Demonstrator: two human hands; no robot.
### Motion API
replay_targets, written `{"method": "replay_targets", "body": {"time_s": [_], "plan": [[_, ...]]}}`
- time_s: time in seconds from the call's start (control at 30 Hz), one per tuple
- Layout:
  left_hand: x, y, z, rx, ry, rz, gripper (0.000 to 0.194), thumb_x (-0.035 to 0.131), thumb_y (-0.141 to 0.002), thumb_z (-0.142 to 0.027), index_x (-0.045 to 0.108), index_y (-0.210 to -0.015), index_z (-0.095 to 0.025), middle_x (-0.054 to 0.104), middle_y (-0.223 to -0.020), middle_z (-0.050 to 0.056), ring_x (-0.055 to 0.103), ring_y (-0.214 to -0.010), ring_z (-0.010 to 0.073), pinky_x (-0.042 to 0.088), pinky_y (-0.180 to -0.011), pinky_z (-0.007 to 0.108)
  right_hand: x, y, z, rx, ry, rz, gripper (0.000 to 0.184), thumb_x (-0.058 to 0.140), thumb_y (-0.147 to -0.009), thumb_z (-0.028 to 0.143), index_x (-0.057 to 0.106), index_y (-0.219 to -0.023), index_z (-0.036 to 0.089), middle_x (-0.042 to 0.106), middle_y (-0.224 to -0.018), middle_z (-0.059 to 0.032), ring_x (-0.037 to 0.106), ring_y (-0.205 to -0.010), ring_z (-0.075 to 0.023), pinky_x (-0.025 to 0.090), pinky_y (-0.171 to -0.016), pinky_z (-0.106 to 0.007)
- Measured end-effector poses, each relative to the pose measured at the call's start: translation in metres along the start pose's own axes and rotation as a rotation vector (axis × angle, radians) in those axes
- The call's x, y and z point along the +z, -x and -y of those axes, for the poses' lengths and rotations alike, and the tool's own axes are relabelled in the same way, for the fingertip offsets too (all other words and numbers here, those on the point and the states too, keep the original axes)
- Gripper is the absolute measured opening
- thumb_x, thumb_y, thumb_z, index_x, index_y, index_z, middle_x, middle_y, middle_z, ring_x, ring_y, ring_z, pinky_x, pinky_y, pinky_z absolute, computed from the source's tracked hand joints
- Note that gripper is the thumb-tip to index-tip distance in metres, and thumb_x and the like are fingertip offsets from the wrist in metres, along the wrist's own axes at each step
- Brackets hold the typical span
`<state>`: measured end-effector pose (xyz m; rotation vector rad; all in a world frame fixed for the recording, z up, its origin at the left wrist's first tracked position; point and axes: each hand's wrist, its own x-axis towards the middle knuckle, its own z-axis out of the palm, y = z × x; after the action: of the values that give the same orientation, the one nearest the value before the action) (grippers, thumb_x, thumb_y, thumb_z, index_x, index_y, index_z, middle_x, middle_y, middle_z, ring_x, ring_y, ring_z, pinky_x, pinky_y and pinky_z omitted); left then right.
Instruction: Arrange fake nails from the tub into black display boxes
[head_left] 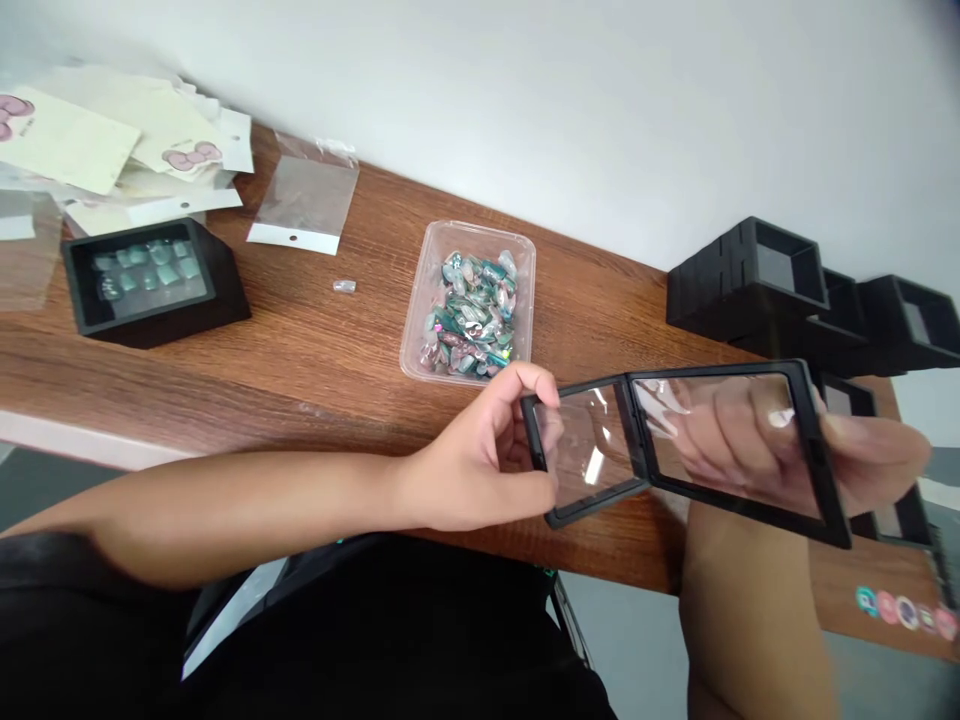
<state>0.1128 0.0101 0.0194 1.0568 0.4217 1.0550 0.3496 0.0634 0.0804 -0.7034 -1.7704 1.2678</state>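
Note:
Between my hands, a hinged black display frame (pixel 639 430) with clear film panes is spread apart above the table's front edge. My left hand (pixel 487 455) is closed on the end of its left half, thumb and fingers gripping the rim. Gripping the outer rim of the right half is my right hand (pixel 862 455), its curled fingers showing through the clear film. Just beyond the frame stands a clear plastic tub (pixel 420 300) full of teal, pink and glittery press-on nails (pixel 476 315). A single small clear piece (pixel 344 286) lies left of the tub.
On the left, a black stand-up frame (pixel 225 285) shows teal nails behind film. Behind it are piled cards with pink bows (pixel 67 140) and a clear plastic bag (pixel 304 195). Several black frames (pixel 709 280) stand at the right by the white wall (pixel 525 100).

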Motion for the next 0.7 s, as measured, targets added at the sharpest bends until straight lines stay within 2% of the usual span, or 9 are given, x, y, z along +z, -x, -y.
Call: {"method": "replay_targets", "body": {"time_s": [0.1, 0.2, 0.27, 0.33, 0.4, 0.47, 0.57, 0.63, 0.7], "plan": [[0.001, 0.003, 0.011, -0.005, -0.052, 0.021, 0.053, 0.065, -0.077, -0.002, 0.037, -0.115, -0.027, 0.046, -0.089, -0.006, 0.051, -0.071, 0.0054, 0.045, -0.06, 0.017, -0.004, -0.002, -0.008, 0.037, -0.345, 0.151, 0.046, 0.053, -0.096, 0.04, 0.035, -0.058, 0.022, 0.029, -0.033, 0.007, 0.033, -0.028, -0.009, 0.03, -0.033, -0.026], [-0.003, 0.001, 0.009, 0.043, -0.199, 0.011, 0.05, 0.068, -0.079, -0.007, 0.041, -0.116, -0.025, 0.049, -0.09, -0.005, 0.053, -0.074, 0.0072, 0.048, -0.065, 0.019, 0.004, 0.0, -0.013, 0.002, -0.421, 0.13, 0.045, 0.054, -0.093, 0.039, 0.033, -0.057, 0.022, 0.027, -0.034, 0.0073, 0.027, -0.027, -0.0081, 0.029, -0.033, -0.026], [-0.008, -0.002, 0.005, 0.126, -0.373, 0.026, 0.043, 0.071, -0.079, -0.012, 0.047, -0.112, -0.024, 0.054, -0.093, -0.002, 0.057, -0.081, 0.0099, 0.052, -0.074, 0.023, 0.007, 0.002, -0.013, -0.008, -0.417, 0.15, 0.043, 0.053, -0.093, 0.038, 0.034, -0.058, 0.022, 0.028, -0.036, 0.0074, 0.027, -0.029, -0.0083, 0.03, -0.036, -0.027], [-0.013, -0.004, 0.002, 0.202, -0.591, 0.066, 0.041, 0.073, -0.079, -0.018, 0.054, -0.115, -0.022, 0.06, -0.105, 0.004, 0.062, -0.095, 0.0154, 0.054, -0.087, 0.03, 0.007, 0.005, -0.013, 0.014, -0.375, 0.24, 0.042, 0.053, -0.094, 0.038, 0.037, -0.059, 0.023, 0.032, -0.039, 0.0068, 0.03, -0.032, -0.0091, 0.032, -0.041, -0.029], [-0.015, -0.002, 0.002, 0.197, -0.825, 0.127, 0.049, 0.072, -0.083, -0.025, 0.057, -0.129, -0.022, 0.061, -0.122, 0.009, 0.064, -0.11, 0.0215, 0.054, -0.097, 0.036, 0.005, 0.008, -0.012, 0.075, -0.294, 0.349, 0.044, 0.054, -0.095, 0.041, 0.038, -0.058, 0.023, 0.035, -0.042, 0.0056, 0.032, -0.037, -0.0101, 0.033, -0.047, -0.031], [-0.014, 0.002, 0.004, 0.147, -1.051, 0.192, 0.056, 0.067, -0.088, -0.031, 0.054, -0.142, -0.023, 0.058, -0.133, 0.013, 0.063, -0.117, 0.026, 0.054, -0.098, 0.041, 0.003, 0.01, -0.013, 0.143, -0.208, 0.416, 0.05, 0.055, -0.096, 0.046, 0.036, -0.056, 0.023, 0.034, -0.043, 0.005, 0.032, -0.041, -0.0105, 0.031, -0.05, -0.031], [-0.009, 0.011, 0.007, 0.192, -1.329, 0.252, 0.055, 0.063, -0.092, -0.037, 0.056, -0.143, -0.02, 0.059, -0.129, 0.016, 0.062, -0.114, 0.0304, 0.054, -0.093, 0.045, 0.002, 0.011, -0.017, 0.225, -0.143, 0.463, 0.055, 0.055, -0.096, 0.052, 0.03, -0.056, 0.023, 0.029, -0.048, 0.0044, 0.028, -0.047, -0.0104, 0.027, -0.052, -0.031], [-0.006, 0.014, 0.005, 0.316, -1.445, 0.266, 0.052, 0.062, -0.093, -0.035, 0.057, -0.142, -0.019, 0.063, -0.123, 0.015, 0.061, -0.109, 0.0294, 0.051, -0.09, 0.044, 0.002, 0.011, -0.022, 0.26, -0.142, 0.506, 0.053, 0.054, -0.096, 0.052, 0.033, -0.058, 0.022, 0.031, -0.051, 0.0038, 0.03, -0.05, -0.0103, 0.026, -0.053, -0.03], [-0.005, 0.014, 0.003, 0.499, -1.474, 0.314, 0.045, 0.061, -0.093, -0.032, 0.061, -0.137, -0.019, 0.068, -0.114, 0.011, 0.062, -0.101, 0.0253, 0.049, -0.085, 0.039, 0.003, 0.009, -0.027, 0.292, -0.153, 0.541, 0.052, 0.055, -0.096, 0.052, 0.036, -0.059, 0.021, 0.034, -0.052, 0.0036, 0.032, -0.051, -0.0101, 0.026, -0.054, -0.029]]}}
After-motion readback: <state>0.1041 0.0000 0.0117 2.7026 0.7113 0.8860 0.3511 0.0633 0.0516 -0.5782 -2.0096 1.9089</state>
